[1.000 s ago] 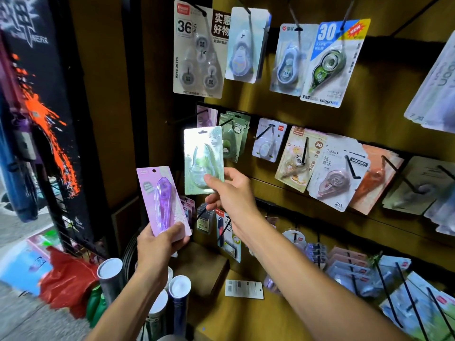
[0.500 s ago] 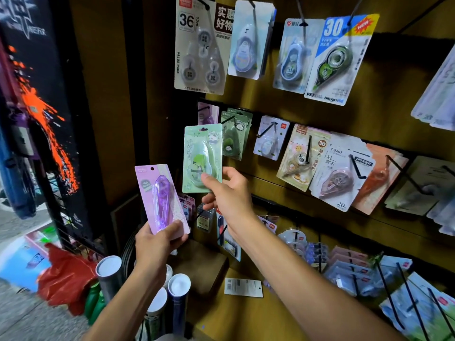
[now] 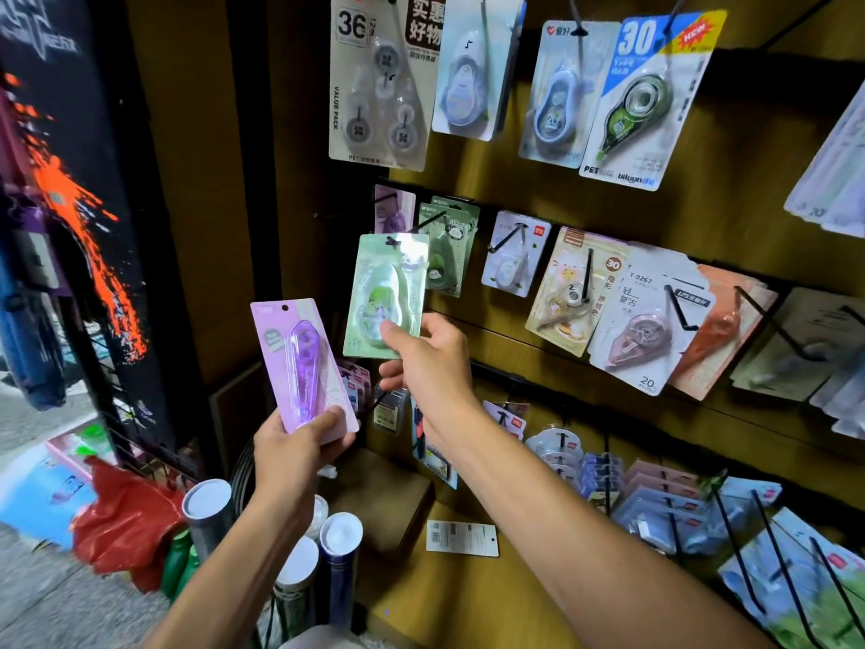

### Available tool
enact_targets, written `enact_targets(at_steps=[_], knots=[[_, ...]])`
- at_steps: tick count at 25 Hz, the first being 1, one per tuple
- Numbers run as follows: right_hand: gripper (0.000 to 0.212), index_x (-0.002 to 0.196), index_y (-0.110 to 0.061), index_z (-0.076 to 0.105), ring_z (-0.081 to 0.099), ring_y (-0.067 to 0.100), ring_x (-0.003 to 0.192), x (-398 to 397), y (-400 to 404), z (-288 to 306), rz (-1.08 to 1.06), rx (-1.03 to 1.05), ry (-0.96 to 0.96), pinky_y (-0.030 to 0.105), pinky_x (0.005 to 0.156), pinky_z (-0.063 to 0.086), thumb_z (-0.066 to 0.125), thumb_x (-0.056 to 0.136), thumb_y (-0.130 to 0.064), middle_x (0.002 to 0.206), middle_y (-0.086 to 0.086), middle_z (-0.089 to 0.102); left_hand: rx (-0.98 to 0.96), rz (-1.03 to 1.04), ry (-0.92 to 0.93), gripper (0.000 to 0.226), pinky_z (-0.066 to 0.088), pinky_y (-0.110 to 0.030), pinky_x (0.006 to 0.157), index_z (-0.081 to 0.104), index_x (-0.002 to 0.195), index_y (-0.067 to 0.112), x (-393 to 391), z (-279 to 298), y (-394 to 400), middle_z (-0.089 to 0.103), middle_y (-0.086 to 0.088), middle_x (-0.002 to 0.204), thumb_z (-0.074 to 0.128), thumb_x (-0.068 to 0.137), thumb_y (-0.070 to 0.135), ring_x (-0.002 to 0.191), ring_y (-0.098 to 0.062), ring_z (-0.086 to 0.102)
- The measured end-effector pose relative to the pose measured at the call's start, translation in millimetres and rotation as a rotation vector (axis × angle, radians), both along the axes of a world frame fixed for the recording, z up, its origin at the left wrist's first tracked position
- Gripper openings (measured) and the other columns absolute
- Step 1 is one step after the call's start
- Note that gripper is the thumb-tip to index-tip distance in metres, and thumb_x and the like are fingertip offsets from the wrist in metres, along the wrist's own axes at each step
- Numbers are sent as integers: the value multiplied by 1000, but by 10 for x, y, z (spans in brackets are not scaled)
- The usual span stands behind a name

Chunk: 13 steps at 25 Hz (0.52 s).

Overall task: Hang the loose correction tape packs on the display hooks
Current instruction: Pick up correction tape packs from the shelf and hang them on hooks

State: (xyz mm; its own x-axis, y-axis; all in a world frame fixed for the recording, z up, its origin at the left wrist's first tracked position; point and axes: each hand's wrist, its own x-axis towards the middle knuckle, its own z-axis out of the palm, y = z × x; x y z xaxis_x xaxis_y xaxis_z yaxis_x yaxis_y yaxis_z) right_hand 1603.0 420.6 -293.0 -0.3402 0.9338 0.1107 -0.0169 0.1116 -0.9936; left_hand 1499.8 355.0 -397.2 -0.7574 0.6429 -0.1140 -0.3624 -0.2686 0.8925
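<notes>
While pinching a purple pack (image 3: 302, 367) low in the left hand (image 3: 292, 449), still unhung. Farther out, right hand (image 3: 428, 363) pinching a green pack (image 3: 386, 297) by its bottom corner, raised just beside matching green packs (image 3: 447, 248) on a hook (image 3: 433, 221). Both left to hang; many already up.

Value pack card (image 3: 374, 77), top left: "36", "12m", "VALUE PACK", "PET". Green-dispenser card (image 3: 648, 100), top row: "30", "NEW", "PET", "bilgon" (last uncertain). Pink-dispenser card (image 3: 650, 320), middle row: "T-9267", "20". Cartoon card (image 3: 573, 292) beside it: "30" in a red circle.
</notes>
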Motion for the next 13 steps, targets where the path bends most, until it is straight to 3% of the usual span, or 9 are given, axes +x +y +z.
enact_targets(at_steps=[4,7,10,13], knots=[[16,102,-9,63,57,14,55,-40,173,12,-41,-37,-45,22,46,50,66,89,-19,88,9,70,12,-6,-8,25,61,-28,62,62,111,3,15,33,-11,70,-14,97,65,87,-2,78,-28,69],[8,88,-17,62,58,13,57,-79,474,27,-97,-76,-97,24,47,49,69,87,-20,88,6,70,29,-15,12,25,60,-27,61,62,112,4,-7,128,34,70,-11,97,64,88,-2,76,-22,68],[24,73,-21,52,56,14,59,-131,863,108,-186,-125,-99,25,46,43,73,85,-21,77,1,64,55,-26,41,26,60,-25,60,62,113,5,-81,255,114,70,-10,99,65,88,-2,73,-17,70],[23,88,-13,55,57,15,61,-220,1226,207,-248,-194,-95,26,46,42,74,85,-25,76,-1,60,82,-60,74,24,58,-24,59,62,110,7,-123,341,168,71,-8,95,64,88,-3,73,-15,71]])
